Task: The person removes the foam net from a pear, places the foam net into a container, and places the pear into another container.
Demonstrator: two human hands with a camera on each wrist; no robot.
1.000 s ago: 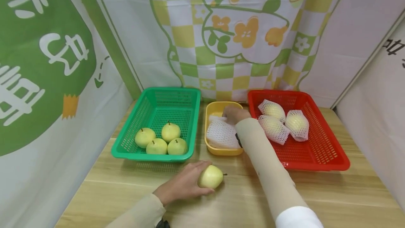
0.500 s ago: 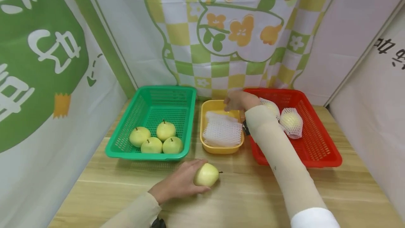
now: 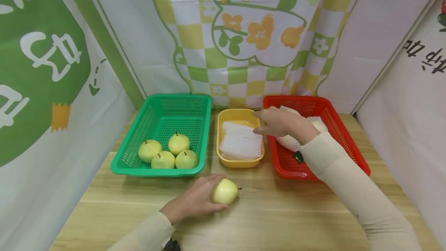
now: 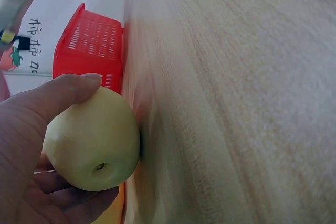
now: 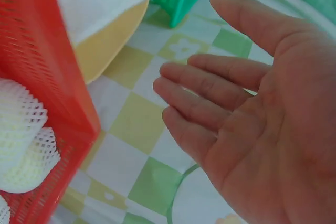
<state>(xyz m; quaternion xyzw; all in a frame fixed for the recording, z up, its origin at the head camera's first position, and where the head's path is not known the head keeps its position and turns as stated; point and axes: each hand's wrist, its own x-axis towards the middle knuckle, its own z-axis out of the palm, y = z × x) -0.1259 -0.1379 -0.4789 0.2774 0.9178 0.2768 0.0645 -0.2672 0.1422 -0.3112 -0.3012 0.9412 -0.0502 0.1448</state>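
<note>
Wooden table [image 3: 278, 216] beneath pear [image 3: 226, 191] in left grip [image 3: 195, 200]

R fingers [image 3: 265, 116] off nets [image 3: 241, 140], now nr R side of yel. bin [image 3: 240, 164].

Smooth pear [image 3: 224, 191], wood-grained tabletop [image 3: 278, 216]

Round smooth pear [image 3: 225, 192]: pale yellow-green, stem dark. Rectangular perforated plastic basket at left [image 3: 153, 172]: green. Similar plastic basket at right [image 3: 294, 174]: red. Rounded plastic tub [image 3: 240, 164]: yellow-orange. Foam net sleeves [image 3: 241, 141]: white, mesh-patterned. Wooden tabletop [image 3: 278, 224]: light tan, streaked grain. Fabric backdrop [image 3: 217, 59]: green, yellow, white checks; orange flowers. Person's long sleeves [image 3: 355, 193]: cream.
</note>
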